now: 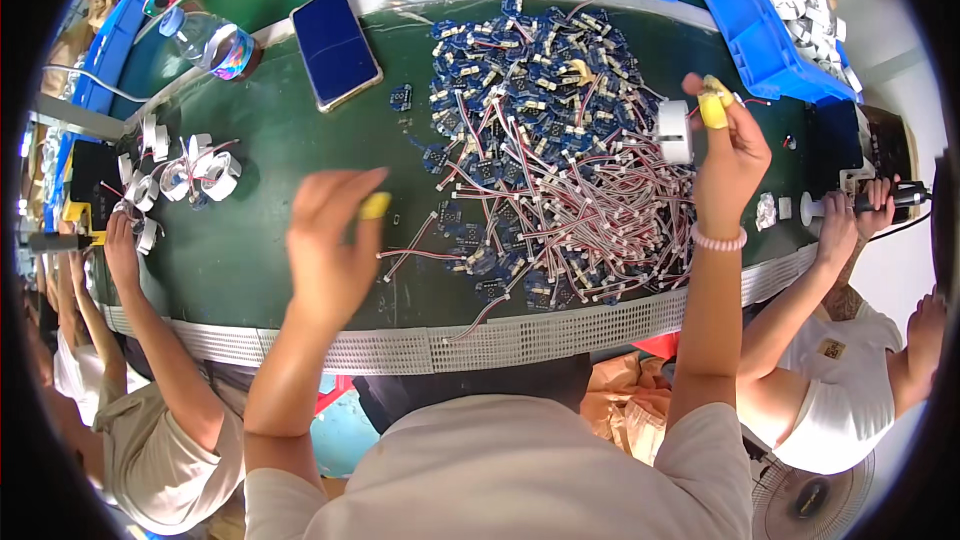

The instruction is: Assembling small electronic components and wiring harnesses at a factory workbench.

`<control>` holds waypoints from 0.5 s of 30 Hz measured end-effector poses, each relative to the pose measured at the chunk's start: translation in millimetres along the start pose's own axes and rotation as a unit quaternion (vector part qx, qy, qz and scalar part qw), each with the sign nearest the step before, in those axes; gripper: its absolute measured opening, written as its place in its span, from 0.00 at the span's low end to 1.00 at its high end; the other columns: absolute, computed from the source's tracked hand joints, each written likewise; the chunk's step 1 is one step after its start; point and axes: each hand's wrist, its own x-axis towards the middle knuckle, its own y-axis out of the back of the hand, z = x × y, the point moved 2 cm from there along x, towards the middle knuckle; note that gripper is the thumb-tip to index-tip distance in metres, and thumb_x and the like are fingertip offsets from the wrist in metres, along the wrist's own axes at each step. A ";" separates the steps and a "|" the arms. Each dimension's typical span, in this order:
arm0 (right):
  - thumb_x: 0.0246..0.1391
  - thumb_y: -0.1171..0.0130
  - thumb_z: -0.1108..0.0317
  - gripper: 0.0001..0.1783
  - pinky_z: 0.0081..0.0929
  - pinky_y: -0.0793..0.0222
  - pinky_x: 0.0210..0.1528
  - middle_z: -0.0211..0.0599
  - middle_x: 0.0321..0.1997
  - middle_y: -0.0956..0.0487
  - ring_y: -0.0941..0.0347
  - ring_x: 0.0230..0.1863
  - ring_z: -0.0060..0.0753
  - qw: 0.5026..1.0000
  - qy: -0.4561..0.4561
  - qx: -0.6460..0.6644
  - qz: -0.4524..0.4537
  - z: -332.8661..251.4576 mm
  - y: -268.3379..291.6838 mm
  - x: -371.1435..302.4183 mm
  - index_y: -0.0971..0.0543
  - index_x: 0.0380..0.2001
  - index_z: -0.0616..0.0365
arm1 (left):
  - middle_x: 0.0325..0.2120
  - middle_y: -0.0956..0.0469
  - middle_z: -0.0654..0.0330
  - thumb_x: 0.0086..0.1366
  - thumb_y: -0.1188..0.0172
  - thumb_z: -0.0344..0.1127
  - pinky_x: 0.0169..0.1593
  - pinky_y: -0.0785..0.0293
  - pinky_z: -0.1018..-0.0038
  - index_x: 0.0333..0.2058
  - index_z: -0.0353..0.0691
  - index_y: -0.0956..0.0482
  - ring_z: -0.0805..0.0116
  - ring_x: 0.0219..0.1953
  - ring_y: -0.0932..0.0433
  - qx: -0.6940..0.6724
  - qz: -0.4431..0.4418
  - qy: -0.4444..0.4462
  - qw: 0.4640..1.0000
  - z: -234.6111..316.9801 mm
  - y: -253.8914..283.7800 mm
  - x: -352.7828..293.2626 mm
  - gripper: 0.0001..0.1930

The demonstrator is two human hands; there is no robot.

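My left hand [330, 245] hovers over the green table to the left of the heap, fingers bent and the thumb apart, with nothing in it. A yellow cover wraps its thumb tip. At the heap's right edge, my right hand [732, 155] is raised with fingertips pinched together, one in a yellow cover; what they pinch is too small to make out. A white cylindrical part [675, 132] sits just left of that hand. Between my hands lie many small blue circuit boards [530, 70] and a tangle of red-and-white wire leads [610, 210] with white connectors.
A phone [337, 47] and a plastic bottle [212, 44] lie at the far left. White ring parts [190, 170] with wires lie near a co-worker's hand [122, 250]. Another co-worker's hands [855, 215] hold a black tool at right. Blue bins [770, 40] line the back.
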 end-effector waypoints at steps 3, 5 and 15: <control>0.54 0.45 0.75 0.11 0.14 0.32 0.28 0.43 0.32 0.18 0.24 0.30 0.20 0.996 -0.052 0.063 -0.040 -30.6 -41.0 -21.5 0.22 0.41 0.67 | 0.35 0.26 0.54 0.48 0.40 0.23 0.44 0.30 0.65 0.41 0.36 0.23 0.52 0.38 0.28 -0.026 -0.027 0.030 0.999 6.7 -36.6 24.0 0.17; 0.54 0.45 0.73 0.10 0.12 0.34 0.29 0.36 0.30 0.18 0.27 0.29 0.15 0.987 -0.114 0.051 -0.100 -43.8 -74.0 -43.2 0.21 0.39 0.65 | 0.36 0.26 0.55 0.48 0.40 0.24 0.43 0.29 0.65 0.39 0.37 0.23 0.52 0.39 0.28 0.004 -0.032 -0.013 0.999 0.8 -45.3 26.9 0.16; 0.42 0.39 0.80 0.11 0.15 0.45 0.19 0.35 0.29 0.21 0.38 0.18 0.14 0.960 -0.106 0.040 -0.255 -15.2 -120.3 -94.3 0.20 0.33 0.63 | 0.40 0.30 0.55 0.47 0.40 0.15 0.39 0.23 0.77 0.37 0.34 0.22 0.70 0.35 0.27 -0.256 -0.038 0.170 0.951 -6.1 -34.0 -2.5 0.16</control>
